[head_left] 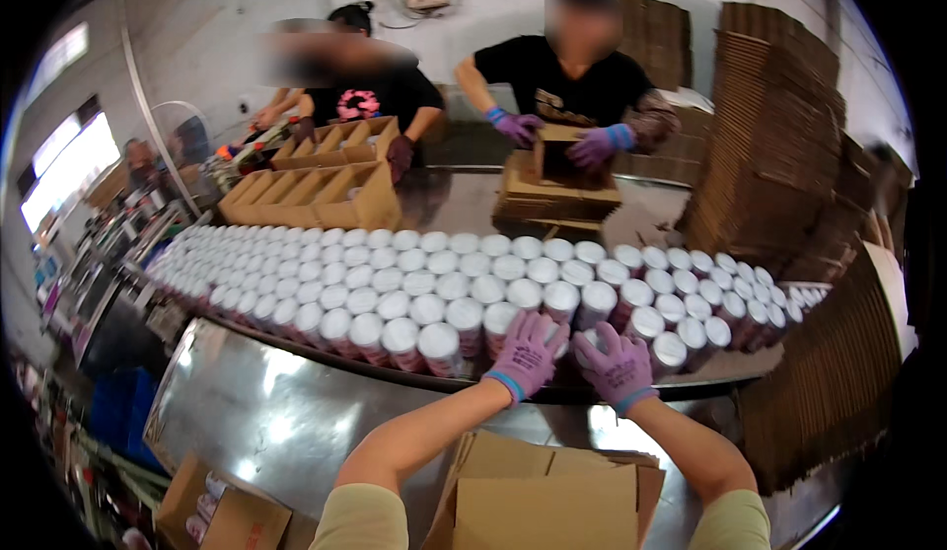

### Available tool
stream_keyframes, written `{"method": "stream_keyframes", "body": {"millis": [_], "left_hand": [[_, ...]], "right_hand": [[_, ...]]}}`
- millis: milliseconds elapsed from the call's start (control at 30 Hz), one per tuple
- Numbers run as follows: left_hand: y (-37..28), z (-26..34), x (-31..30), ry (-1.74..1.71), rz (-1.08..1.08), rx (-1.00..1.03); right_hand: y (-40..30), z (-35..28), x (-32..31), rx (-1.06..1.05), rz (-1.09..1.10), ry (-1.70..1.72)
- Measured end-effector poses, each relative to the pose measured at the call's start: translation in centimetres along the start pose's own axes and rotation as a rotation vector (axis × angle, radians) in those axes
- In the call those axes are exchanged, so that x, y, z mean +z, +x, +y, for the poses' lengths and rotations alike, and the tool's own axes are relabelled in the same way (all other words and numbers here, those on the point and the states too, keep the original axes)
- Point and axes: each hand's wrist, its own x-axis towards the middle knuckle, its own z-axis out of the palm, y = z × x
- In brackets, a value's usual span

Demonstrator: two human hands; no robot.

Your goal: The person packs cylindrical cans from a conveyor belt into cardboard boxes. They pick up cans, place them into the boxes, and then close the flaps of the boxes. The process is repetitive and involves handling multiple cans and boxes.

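Both my hands wear purple gloves with blue cuffs. My left hand (527, 354) closes over a white-topped can at the near edge of a long, dense group of cans (464, 315). Just to its right, my right hand (615, 363) has its fingers around another white-topped can (590, 348). The cans have white round tops and pinkish-red sides, and they stand upright in packed rows on a conveyor or table. The undersides of both grasps are hidden. Nearest my body, below my hands, lie flat cardboard pieces or a closed carton (547, 502).
Across the cans, a co-worker in purple gloves (598, 147) handles a small carton on stacked cardboard (555, 195). Another person stands by divided cartons (318, 198). Tall stacks of flattened cardboard (740, 136) rise at the right. An open carton holding cans (222, 509) sits lower left.
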Motion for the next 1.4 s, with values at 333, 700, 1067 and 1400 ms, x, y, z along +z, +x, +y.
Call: {"method": "stream_keyframes", "body": {"millis": [333,700,1067,1400], "left_hand": [[-8.0,0.4,-17.0,-0.974,-0.876,-0.087],[-23.1,5.2,-23.4,-0.709,-0.801,-0.695],[-43.9,24.8,-14.4,-2.123,0.158,-1.095],[-56.9,11.9,-23.3,-2.144,1.453,-1.197]], "right_hand": [[1.1,-3.9,-12.9,-0.161,-1.135,0.753],[-6.4,-7.5,-15.9,-0.143,-1.733,1.218],[-2.4,-21.4,-28.8,-0.855,-1.770,0.516],[-2.5,-40.9,-21.2,-1.425,-0.451,0.446]]}}
